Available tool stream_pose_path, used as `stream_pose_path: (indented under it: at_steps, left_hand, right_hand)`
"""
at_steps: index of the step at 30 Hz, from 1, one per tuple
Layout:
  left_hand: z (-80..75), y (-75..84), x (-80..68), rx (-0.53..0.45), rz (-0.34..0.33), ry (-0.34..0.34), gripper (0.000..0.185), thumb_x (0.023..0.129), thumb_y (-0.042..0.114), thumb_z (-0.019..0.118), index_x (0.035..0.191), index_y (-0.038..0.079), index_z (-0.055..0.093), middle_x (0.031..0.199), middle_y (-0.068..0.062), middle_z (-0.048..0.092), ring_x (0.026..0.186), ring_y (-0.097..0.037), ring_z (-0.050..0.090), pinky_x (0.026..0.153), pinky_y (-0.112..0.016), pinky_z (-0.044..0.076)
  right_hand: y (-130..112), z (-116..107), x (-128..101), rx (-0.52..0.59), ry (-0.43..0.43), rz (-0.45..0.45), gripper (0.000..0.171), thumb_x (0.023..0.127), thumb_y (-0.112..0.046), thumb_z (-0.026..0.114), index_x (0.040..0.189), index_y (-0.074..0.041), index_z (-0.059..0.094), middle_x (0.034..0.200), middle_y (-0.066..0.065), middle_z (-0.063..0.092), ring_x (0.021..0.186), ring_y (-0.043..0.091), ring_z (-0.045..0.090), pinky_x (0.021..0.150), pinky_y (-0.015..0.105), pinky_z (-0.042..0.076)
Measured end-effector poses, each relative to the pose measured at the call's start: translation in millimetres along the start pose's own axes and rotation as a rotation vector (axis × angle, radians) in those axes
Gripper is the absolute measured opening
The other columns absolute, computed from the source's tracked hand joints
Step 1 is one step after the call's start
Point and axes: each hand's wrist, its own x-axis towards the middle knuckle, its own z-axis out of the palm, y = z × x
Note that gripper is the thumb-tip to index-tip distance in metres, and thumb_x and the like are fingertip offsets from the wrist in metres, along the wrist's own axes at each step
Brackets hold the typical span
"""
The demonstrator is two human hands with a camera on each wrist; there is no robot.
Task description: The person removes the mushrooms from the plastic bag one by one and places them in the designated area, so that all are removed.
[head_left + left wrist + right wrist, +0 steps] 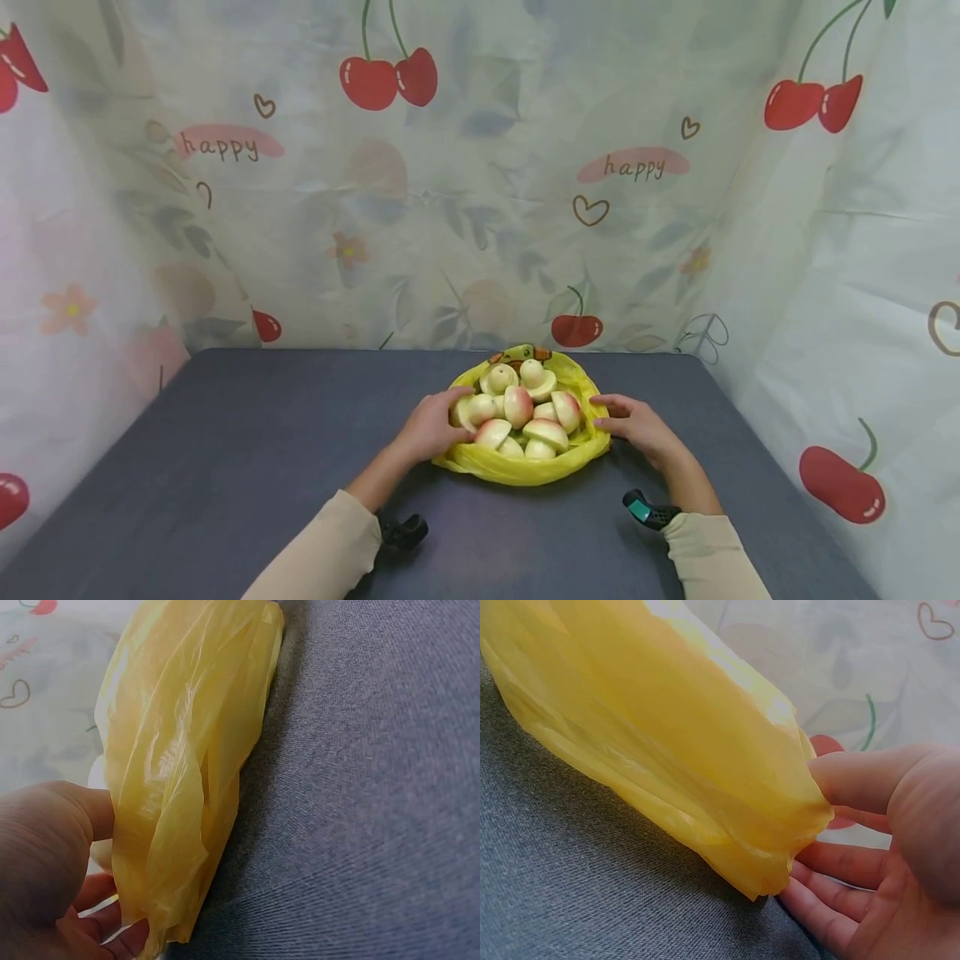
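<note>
A person sits at a dark grey cloth-covered table (247,467), seen from above through a head-worn camera. Near the far middle of the table lies a crumpled yellow thin plastic bag (525,468), opened out and rolled down so it forms a shallow nest. Inside it sits a heap of pale cream peach-shaped buns with pink blushes (525,412), piled close together and touching one another.

The person's left hand (433,427) is at the left edge of the bag. In the left wrist view, its thumb and fingers (112,937) pinch a gathered fold of the yellow plastic (180,765), so this hand is grasping the bag's rim.

The person's right hand (637,425) is at the right edge of the bag. In the right wrist view, its thumb lies on top of the bunched plastic (667,742) and its fingers (832,874) reach under it, so this hand is also grasping the rim, more loosely.

Both forearms wear cream long sleeves (330,550), and a small black camera mount sits at each wrist (401,531).

Behind and around the table hangs a pale printed curtain backdrop with red cherries, small hearts and the word "happy" (480,183).
</note>
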Motion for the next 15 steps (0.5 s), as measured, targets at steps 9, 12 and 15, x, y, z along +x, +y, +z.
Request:
stream_pose_path:
  at_steps: [9, 12, 15]
  left_hand:
    - [5.0, -1.6, -3.8, -0.009, 0.021, 0.078, 0.071, 0.073, 0.017, 0.085, 0.137, 0.01, 0.055, 0.126, -0.013, 0.06, 0.113, -0.036, 0.052, 0.095, -0.05, 0.041]
    - [4.9, -1.6, -4.7, -0.02, 0.024, 0.101, 0.072, 0.073, 0.018, 0.086, 0.138, 0.011, 0.054, 0.127, -0.013, 0.06, 0.113, -0.035, 0.052, 0.094, -0.049, 0.042]
    - [4.6, -2.1, -5.0, -0.037, 0.016, 0.113, 0.074, 0.073, 0.021, 0.086, 0.139, 0.011, 0.053, 0.13, -0.013, 0.058, 0.114, -0.034, 0.051, 0.094, -0.049, 0.041]
  right_hand:
    - [2.6, -0.7, 1.6, 0.025, 0.008, 0.028, 0.05, 0.094, -0.022, 0.065, 0.137, -0.001, 0.052, 0.141, 0.023, 0.047, 0.122, 0.034, 0.049, 0.097, 0.046, 0.045]
    - [2.7, -0.5, 1.8, 0.029, 0.01, 0.025, 0.049, 0.094, -0.021, 0.065, 0.137, -0.001, 0.052, 0.141, 0.024, 0.047, 0.121, 0.034, 0.05, 0.097, 0.046, 0.045]
    - [2.7, -0.6, 2.5, 0.036, 0.012, 0.023, 0.049, 0.094, -0.021, 0.066, 0.137, -0.001, 0.052, 0.141, 0.023, 0.047, 0.122, 0.033, 0.049, 0.098, 0.046, 0.044]
